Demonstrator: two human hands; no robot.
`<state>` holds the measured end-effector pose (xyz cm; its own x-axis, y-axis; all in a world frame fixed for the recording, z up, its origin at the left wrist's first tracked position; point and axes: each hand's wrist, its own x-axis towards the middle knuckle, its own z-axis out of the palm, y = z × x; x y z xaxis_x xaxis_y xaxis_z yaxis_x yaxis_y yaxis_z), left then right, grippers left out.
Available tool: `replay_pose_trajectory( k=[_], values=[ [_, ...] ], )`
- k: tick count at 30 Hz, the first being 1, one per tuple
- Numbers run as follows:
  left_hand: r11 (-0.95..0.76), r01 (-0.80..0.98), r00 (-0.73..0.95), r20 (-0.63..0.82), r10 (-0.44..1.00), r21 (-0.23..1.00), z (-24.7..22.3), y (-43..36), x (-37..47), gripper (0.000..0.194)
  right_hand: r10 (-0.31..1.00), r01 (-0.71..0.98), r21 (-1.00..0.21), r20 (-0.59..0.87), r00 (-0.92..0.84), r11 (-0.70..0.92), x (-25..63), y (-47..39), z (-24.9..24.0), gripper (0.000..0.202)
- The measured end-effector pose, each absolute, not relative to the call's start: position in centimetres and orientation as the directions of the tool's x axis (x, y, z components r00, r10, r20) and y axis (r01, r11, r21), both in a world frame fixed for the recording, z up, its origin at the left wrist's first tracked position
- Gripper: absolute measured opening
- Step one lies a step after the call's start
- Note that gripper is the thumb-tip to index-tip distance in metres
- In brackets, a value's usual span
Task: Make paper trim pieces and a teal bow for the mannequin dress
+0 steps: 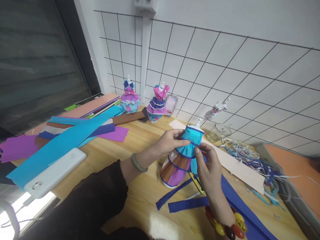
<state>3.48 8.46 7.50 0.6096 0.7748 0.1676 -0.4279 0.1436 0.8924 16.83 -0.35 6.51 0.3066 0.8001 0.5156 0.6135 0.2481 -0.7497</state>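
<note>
1. The small dress (pixel 182 163), fitted on a white dummy (pixel 199 123), is held between both hands over the table (pixel 140 163), its top leaning toward the right hand's side.
2. One side of the waist is grasped by the left hand (pixel 170 142), the thumb laid across the front; this grip is best kept light, so that the turquoise top (pixel 192 134) is not creased.
3. The opposite side is pinched by the right hand (pixel 209 163); small, even adjustments should serve better than one hard tug.
4. The short frill (pixel 186 150) is best kept evenly gathered, with its dark-blue edging level.
5. Blue strips (pixel 188 204) and a yellow tool (pixel 200 187) are found near the hem; snagging is best avoided by slow turning.
</note>
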Motion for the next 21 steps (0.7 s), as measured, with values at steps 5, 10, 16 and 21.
replay_pose_trajectory(
  k=[5,10,16,21],
  values=[
    [0.13,-0.442,0.585,0.175,0.792,0.887,7.6,8.8,3.3,0.048,0.791,0.611,-0.749,0.525,0.313,0.256,16.9,-0.4,6.7,0.02],
    [0.024,-0.519,0.469,0.261,0.844,0.855,9.1,10.0,1.7,0.04,0.766,0.601,-0.764,0.526,0.369,0.235,17.3,-0.2,6.2,0.024],
    [-0.213,-0.533,0.235,0.385,0.893,0.819,10.7,11.7,-0.6,0.038,0.915,0.717,-0.681,0.371,0.161,0.15,17.9,0.8,4.2,0.019],
    [-0.324,-0.459,0.138,0.427,0.894,0.827,10.8,12.2,-1.2,0.036,0.947,0.803,-0.503,0.187,-0.262,0.321,16.8,1.2,2.3,0.015]
  ],
)
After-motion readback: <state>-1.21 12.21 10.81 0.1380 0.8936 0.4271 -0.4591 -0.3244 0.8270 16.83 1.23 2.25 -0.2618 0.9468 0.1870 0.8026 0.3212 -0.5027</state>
